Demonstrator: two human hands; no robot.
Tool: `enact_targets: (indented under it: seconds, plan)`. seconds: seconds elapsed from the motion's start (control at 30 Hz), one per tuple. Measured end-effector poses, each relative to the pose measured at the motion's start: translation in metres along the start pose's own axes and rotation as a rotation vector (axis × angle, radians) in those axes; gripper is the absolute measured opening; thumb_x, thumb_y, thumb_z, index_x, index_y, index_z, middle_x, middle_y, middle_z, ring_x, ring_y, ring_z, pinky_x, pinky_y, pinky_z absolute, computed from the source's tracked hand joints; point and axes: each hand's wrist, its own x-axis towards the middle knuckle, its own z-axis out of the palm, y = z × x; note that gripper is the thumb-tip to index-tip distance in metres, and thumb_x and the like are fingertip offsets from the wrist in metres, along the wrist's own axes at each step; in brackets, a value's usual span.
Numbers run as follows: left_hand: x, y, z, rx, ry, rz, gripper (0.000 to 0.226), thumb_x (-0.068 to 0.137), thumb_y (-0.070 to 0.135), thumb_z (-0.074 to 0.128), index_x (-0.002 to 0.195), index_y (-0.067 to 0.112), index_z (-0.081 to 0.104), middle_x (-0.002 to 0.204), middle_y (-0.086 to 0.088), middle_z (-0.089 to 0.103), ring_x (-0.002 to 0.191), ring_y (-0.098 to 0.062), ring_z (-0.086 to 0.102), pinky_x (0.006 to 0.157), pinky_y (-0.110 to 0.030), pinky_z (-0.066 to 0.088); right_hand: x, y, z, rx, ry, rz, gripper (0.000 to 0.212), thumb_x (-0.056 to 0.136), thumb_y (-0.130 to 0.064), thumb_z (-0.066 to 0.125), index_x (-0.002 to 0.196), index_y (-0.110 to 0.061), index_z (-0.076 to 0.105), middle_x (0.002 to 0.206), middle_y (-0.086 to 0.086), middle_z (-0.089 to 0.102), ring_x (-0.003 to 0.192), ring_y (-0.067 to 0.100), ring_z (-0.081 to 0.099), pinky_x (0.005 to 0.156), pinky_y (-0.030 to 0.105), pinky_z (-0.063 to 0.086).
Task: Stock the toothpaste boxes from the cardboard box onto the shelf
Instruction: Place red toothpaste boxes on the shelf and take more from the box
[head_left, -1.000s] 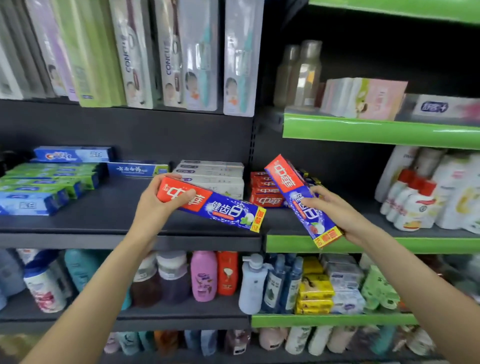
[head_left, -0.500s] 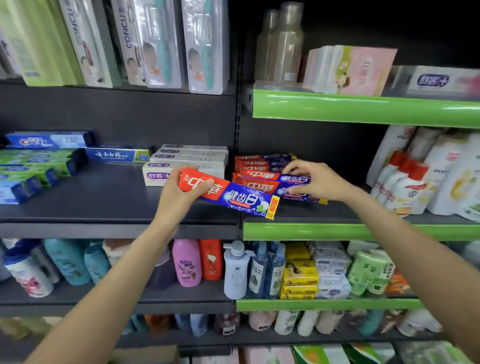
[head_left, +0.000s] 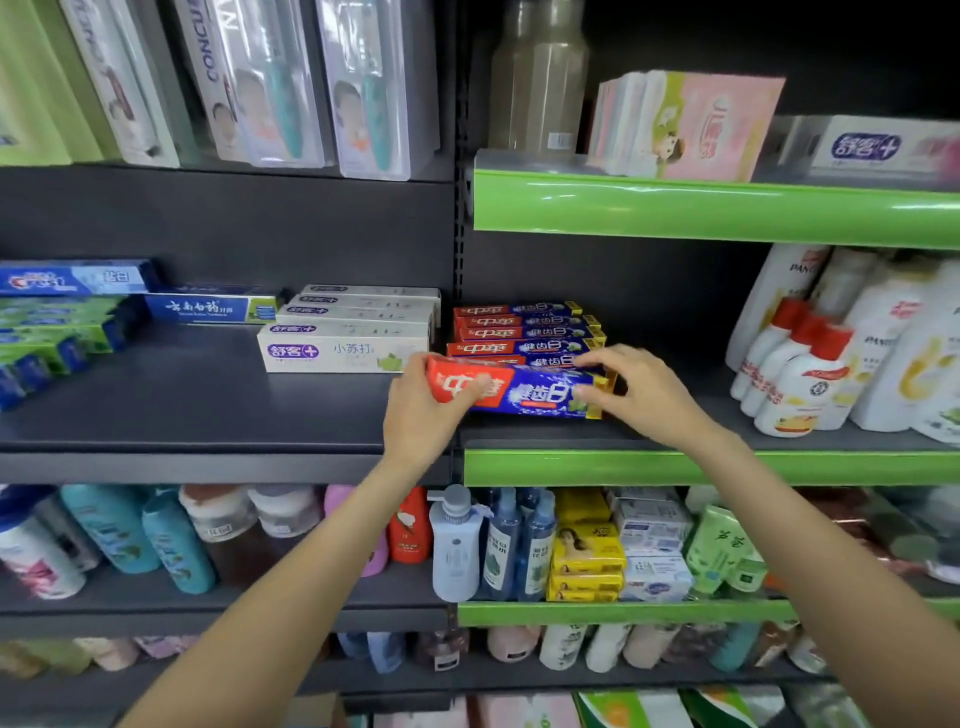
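A red and blue toothpaste box (head_left: 519, 391) lies lengthwise at the front of the middle shelf (head_left: 571, 467), held at both ends. My left hand (head_left: 423, 410) grips its red left end. My right hand (head_left: 641, 395) pinches its yellow-tagged right end. Right behind it sits a stack of several matching red and blue toothpaste boxes (head_left: 524, 332). The cardboard box is out of view.
White toothpaste boxes (head_left: 345, 338) stand left of the stack, with blue and green boxes (head_left: 67, 317) at the far left. White shampoo bottles (head_left: 831, 353) fill the shelf's right side. Toothbrush packs (head_left: 270, 83) hang above. Bottles and soaps (head_left: 587, 551) fill the lower shelves.
My right hand left its box on the stack and came to the right end of the box in my left hand. That box moved right, in front of the stack.
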Motion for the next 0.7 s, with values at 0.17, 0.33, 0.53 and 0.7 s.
enact_targets:
  seconds: [0.17, 0.33, 0.53, 0.7]
  plan:
    - [0.006, 0.002, 0.015, 0.412, 0.041, 0.215, 0.063, 0.070, 0.055, 0.072, 0.113, 0.016, 0.050, 0.122, -0.007, 0.047, 0.116, -0.024, 0.041, 0.094, -0.034, 0.035, -0.003, 0.007, 0.012, -0.072, 0.077, 0.086, 0.044, 0.082, -0.039, 0.068, 0.121, -0.022, 0.056, 0.129, 0.001, 0.052, 0.114, 0.023, 0.052, 0.089, 0.039, 0.045]
    - [0.017, 0.008, 0.023, 0.317, -0.008, 0.072, 0.084, 0.066, 0.055, 0.075, 0.131, 0.018, 0.037, 0.130, -0.009, 0.041, 0.121, -0.025, 0.042, 0.097, -0.039, 0.039, 0.010, 0.003, 0.020, -0.316, 0.151, 0.218, 0.051, 0.082, -0.041, 0.066, 0.126, -0.018, 0.052, 0.136, 0.009, 0.045, 0.118, 0.032, 0.048, 0.093, 0.043, 0.041]
    - [-0.026, 0.001, -0.017, -0.014, 0.091, 0.171, 0.036, 0.084, 0.039, 0.063, 0.114, 0.025, 0.052, 0.113, 0.012, 0.058, 0.100, -0.001, 0.051, 0.085, -0.026, 0.043, -0.032, -0.048, 0.039, -0.102, 0.332, -0.010, 0.031, 0.087, -0.027, 0.063, 0.114, -0.014, 0.060, 0.120, 0.003, 0.059, 0.114, 0.023, 0.051, 0.095, 0.040, 0.042]
    - [-0.080, -0.043, -0.084, -0.064, -0.001, 0.287, 0.019, 0.089, 0.035, 0.050, 0.092, 0.021, 0.062, 0.073, 0.011, 0.068, 0.075, -0.002, 0.065, 0.075, -0.025, 0.050, -0.074, -0.119, 0.075, 0.037, 0.328, -0.210, 0.025, 0.089, -0.025, 0.051, 0.106, -0.014, 0.066, 0.099, -0.001, 0.069, 0.092, 0.017, 0.061, 0.080, 0.030, 0.048]
